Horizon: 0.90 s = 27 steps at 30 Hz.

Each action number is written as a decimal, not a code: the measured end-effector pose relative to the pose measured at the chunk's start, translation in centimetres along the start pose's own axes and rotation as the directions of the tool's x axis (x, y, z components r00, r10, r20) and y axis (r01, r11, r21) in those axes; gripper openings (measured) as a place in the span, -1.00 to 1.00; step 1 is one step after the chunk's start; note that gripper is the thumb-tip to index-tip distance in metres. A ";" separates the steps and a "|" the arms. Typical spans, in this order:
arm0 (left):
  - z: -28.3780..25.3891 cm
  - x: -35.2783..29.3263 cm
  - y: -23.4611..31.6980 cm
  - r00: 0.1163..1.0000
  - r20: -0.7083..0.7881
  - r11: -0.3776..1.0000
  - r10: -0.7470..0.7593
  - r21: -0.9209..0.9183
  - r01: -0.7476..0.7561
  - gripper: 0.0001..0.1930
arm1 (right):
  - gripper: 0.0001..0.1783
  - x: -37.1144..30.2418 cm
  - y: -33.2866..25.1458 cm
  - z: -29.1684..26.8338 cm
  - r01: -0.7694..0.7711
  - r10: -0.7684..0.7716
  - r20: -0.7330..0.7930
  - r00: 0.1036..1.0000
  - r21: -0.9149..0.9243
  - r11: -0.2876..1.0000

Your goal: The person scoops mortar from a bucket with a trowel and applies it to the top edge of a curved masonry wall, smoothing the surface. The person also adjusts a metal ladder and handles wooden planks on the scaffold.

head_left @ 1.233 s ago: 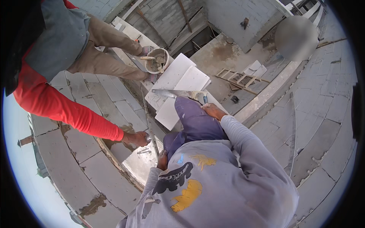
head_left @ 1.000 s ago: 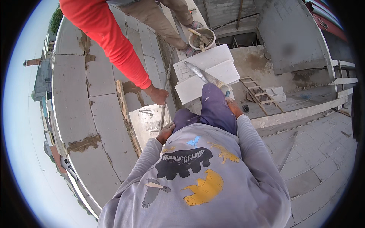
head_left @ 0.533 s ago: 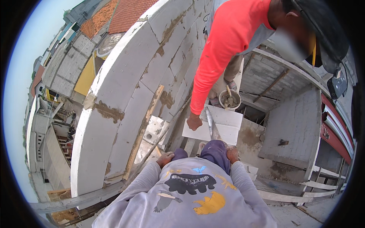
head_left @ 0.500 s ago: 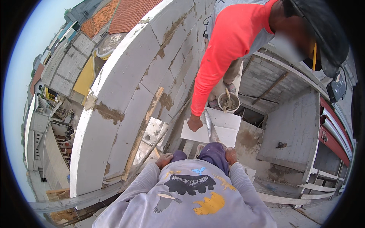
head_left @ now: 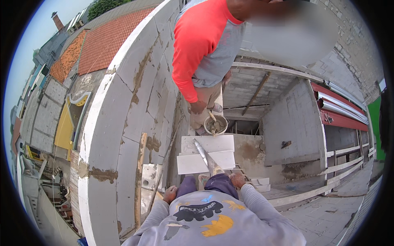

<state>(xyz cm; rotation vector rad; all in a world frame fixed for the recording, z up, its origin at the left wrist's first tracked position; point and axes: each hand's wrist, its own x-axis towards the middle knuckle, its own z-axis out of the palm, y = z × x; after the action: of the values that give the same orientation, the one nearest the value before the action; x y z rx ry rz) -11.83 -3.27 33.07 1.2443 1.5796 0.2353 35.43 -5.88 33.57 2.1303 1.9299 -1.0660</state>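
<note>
My left hand rests on my left knee, and my right hand lies against the outside of my right knee. Both look empty, with fingers loosely bent over the trousers. In front of my knees lie white lightweight blocks. A long tapered metal blade, like a handsaw's, slants across them towards my right knee; I see no handle. Beyond the blocks stands a bucket of grey mortar with a wooden-handled tool in it. Another person's hand, in a red sleeve, hangs beside the bucket.
A pale block wall with mortar smears rises on my left, and rooftops lie below beyond it. A timber plank leans along it. To the right, the level drops into a walled room edged by wooden rails.
The other person's hand has drawn back from the white block towards the bucket, and their body is more upright. My view has shifted; my hands remain at my knees.
</note>
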 end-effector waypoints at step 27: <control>-2.8 20.3 4.6 0.586 0.809 0.931 0.042 0.182 -0.318 -0.65 | -0.31 -23.1 -3.1 7.7 -0.456 0.927 -0.123 0.355 0.843 0.287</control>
<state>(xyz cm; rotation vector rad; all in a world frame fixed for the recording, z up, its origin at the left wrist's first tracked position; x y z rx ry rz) -9.27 16.02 25.21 1.4693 0.6934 -0.4361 30.09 -28.60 41.17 3.5546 0.0790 -0.9477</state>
